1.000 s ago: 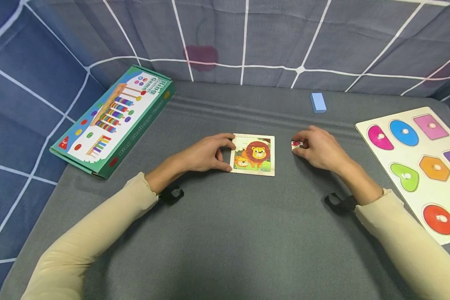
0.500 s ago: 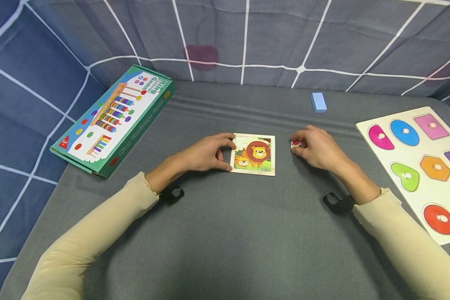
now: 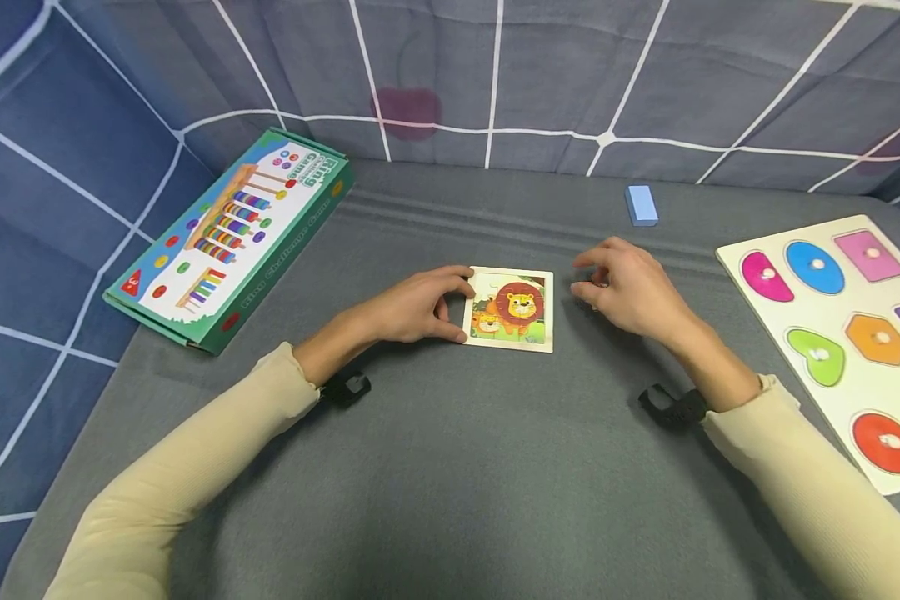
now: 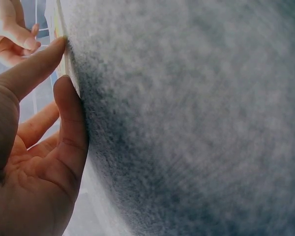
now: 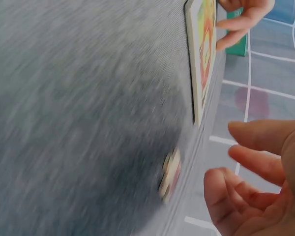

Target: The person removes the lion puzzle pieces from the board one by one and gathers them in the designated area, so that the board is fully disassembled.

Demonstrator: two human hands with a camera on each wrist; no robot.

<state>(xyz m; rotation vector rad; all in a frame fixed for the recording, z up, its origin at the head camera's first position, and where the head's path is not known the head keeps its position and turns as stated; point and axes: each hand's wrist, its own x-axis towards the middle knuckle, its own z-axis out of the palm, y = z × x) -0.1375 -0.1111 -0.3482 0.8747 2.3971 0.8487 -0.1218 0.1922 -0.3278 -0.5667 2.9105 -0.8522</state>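
Head view: right hand [image 3: 632, 287] hovers, loosely curled.

Head view: soft, even light, dim shadow on the bench [image 3: 495, 450] at six o'clock. Left wrist: glare towards eleven, blur at three. Right wrist: streaky blur at nine, dark shadow near six.

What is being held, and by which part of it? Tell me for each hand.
The left hand holds the lion puzzle by its left edge. The right hand holds nothing; the puzzle piece is apart from it.
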